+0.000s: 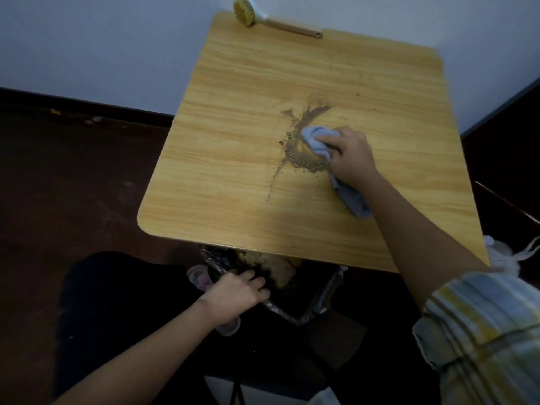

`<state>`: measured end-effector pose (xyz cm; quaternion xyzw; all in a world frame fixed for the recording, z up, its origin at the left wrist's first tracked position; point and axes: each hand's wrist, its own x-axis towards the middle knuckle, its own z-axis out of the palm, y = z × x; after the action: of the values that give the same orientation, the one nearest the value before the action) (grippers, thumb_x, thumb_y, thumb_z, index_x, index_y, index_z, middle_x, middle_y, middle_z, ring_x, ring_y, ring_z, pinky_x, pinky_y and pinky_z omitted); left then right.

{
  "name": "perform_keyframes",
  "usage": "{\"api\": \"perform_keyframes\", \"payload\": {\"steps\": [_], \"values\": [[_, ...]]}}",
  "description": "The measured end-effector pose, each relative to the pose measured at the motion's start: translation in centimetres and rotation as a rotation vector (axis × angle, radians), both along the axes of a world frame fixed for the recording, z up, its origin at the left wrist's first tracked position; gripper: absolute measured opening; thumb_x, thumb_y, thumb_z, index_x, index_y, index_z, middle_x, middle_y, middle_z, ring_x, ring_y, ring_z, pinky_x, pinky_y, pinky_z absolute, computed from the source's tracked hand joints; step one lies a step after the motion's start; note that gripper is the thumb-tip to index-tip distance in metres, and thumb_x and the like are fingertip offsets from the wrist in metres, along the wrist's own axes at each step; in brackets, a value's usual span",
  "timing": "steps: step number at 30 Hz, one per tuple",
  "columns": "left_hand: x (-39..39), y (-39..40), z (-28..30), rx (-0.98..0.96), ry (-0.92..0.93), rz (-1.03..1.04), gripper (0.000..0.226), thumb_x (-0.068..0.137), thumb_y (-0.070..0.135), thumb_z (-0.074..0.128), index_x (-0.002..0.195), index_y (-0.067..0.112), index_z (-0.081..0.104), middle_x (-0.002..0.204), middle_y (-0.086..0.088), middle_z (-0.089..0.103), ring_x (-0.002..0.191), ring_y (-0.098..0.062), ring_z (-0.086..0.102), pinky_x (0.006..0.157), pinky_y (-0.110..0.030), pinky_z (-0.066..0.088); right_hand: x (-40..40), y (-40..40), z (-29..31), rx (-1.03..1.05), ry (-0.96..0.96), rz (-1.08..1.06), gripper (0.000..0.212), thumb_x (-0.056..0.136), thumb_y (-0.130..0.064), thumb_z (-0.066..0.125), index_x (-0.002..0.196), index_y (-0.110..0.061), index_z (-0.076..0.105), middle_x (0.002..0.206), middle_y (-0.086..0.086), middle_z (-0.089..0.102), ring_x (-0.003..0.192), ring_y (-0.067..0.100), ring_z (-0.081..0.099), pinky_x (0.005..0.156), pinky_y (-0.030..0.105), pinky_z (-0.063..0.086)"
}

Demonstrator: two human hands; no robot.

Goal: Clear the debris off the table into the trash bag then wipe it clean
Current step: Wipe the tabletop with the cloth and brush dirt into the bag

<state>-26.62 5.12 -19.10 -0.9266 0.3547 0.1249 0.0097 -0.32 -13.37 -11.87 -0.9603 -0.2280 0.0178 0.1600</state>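
Observation:
A wooden table carries a curved smear of brown gritty debris near its middle. My right hand grips a bunched light-blue cloth and presses it on the table right beside the debris; the cloth's tail trails back under my wrist. Below the table's near edge, my left hand grips the rim of a black trash bag, holding it open. Brownish rubbish shows inside the bag.
A scrubbing brush with a pale handle lies at the table's far edge against the wall. Dark floor lies to the left. A white stringy bundle sits off the table's right side.

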Motion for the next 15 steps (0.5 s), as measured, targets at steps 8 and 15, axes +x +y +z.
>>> {"api": "perform_keyframes", "payload": {"steps": [8, 15], "values": [[-0.3, 0.1, 0.8, -0.005, -0.019, 0.011, 0.03, 0.05, 0.029, 0.088, 0.073, 0.032, 0.069, 0.075, 0.013, 0.065, 0.065, -0.008, 0.062, 0.043, -0.016, 0.043, -4.2, 0.8, 0.3, 0.026, 0.029, 0.21, 0.035, 0.093, 0.0, 0.049, 0.12, -0.01, 0.068, 0.124, 0.017, 0.061, 0.111, 0.038, 0.052, 0.086, 0.048, 0.043], [-0.9, 0.4, 2.0, 0.052, 0.015, 0.026, 0.018, 0.071, 0.027, 0.069, 0.087, 0.034, 0.068, 0.086, 0.013, 0.066, 0.076, -0.009, 0.063, 0.047, -0.021, 0.048, -7.1, 1.1, 0.6, 0.077, 0.075, 0.237, 0.035, 0.094, 0.002, 0.049, 0.116, -0.013, 0.071, 0.124, 0.017, 0.06, 0.108, 0.04, 0.05, 0.088, 0.049, 0.04]]}}
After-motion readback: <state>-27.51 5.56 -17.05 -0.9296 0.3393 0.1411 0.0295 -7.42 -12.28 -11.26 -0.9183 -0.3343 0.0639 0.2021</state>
